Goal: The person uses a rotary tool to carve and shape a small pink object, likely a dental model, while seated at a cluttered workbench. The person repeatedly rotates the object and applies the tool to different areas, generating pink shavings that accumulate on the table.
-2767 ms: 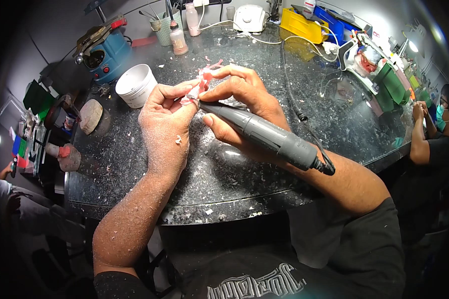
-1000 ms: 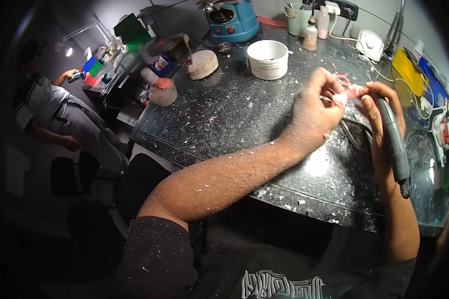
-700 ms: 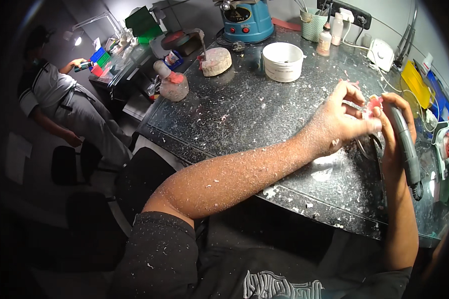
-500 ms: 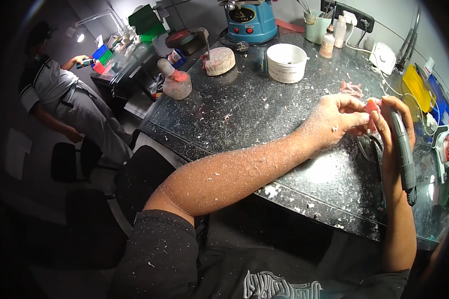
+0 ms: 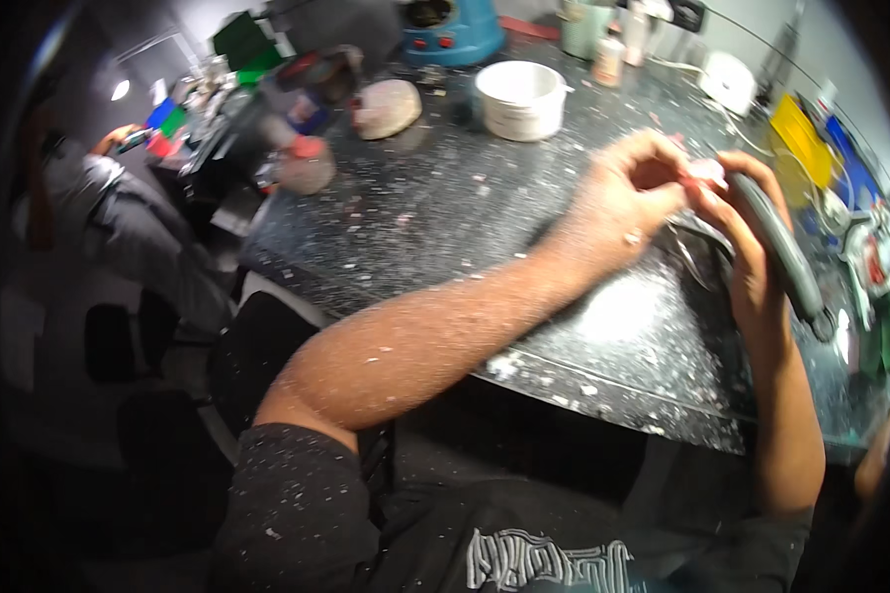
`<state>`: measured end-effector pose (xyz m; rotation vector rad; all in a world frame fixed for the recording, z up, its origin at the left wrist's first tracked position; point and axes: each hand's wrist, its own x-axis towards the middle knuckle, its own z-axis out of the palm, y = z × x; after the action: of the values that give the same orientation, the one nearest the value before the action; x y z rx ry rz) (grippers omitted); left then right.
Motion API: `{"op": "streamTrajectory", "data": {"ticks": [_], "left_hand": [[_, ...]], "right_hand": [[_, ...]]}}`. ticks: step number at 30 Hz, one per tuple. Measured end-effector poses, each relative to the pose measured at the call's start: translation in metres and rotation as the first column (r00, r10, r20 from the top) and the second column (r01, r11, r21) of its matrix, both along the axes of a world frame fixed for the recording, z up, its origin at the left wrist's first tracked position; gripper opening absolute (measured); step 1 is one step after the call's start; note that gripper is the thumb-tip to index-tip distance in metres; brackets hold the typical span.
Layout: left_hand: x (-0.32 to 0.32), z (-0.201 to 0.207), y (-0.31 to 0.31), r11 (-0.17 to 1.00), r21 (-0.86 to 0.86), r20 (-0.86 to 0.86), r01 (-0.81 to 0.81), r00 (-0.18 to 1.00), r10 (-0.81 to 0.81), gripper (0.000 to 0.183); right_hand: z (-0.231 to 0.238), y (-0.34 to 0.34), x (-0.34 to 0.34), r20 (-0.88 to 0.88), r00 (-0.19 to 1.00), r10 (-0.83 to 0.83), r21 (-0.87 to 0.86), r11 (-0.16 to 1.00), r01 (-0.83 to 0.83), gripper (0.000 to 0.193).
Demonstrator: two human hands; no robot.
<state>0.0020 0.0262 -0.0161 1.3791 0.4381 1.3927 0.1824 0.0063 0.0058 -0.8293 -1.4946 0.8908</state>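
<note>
Over the right part of the dark bench, both my hands meet around a small pink piece (image 5: 704, 174), glossy and pale in parts; it looks like a denture piece, but blur and fingers hide its shape. My left hand (image 5: 635, 188) pinches it from the left, thumb and fingertips closed. White shavings dust this hand and forearm. My right hand (image 5: 750, 222) is wrapped around a grey rotary handpiece (image 5: 781, 242), its cord end pointing down toward me. My right fingertips also touch the pink piece. The handpiece's working tip is hidden behind the fingers.
A white tub (image 5: 522, 114), a round plaster block (image 5: 388, 109) and a pink-and-white plaster model (image 5: 307, 166) stand farther back. Behind them is a blue machine (image 5: 455, 40). Yellow (image 5: 801, 138) and blue bins line the right side, near a white cable. Another person (image 5: 138, 217) stands far left.
The view has shifted, so the bench and my hands appear farther left and higher, with blur. The handpiece leans more, its cord end swung outward to the right. Both grips stay closed.
</note>
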Motion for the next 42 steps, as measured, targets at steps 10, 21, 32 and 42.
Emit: {"op": "streamTrajectory", "data": {"ticks": [10, 21, 32, 42], "left_hand": [[-0.003, 0.009, -0.009, 0.989, -0.120, -0.193, -0.086, 0.979, 0.062, 0.012], [-0.005, 0.016, -0.012, 0.971, -0.235, -0.033, -0.045, 0.999, 0.039, 0.017], [-0.009, 0.015, -0.005, 0.900, -0.423, 0.183, 0.108, 0.983, -0.032, 0.026], [-0.016, 0.009, -0.001, 0.884, -0.449, 0.220, 0.133, 0.975, -0.035, 0.020]], "right_hand": [[-0.006, 0.011, 0.011, -0.277, 0.951, 0.135, -0.181, 0.965, -0.190, 0.024], [-0.003, 0.013, 0.008, -0.201, 0.978, -0.049, -0.057, 0.998, 0.038, 0.033], [-0.009, 0.007, 0.010, -0.026, 0.996, 0.080, 0.304, 0.950, -0.068, 0.026], [-0.001, -0.007, 0.007, 0.181, 0.982, -0.051, 0.298, 0.955, -0.006, 0.023]]}}
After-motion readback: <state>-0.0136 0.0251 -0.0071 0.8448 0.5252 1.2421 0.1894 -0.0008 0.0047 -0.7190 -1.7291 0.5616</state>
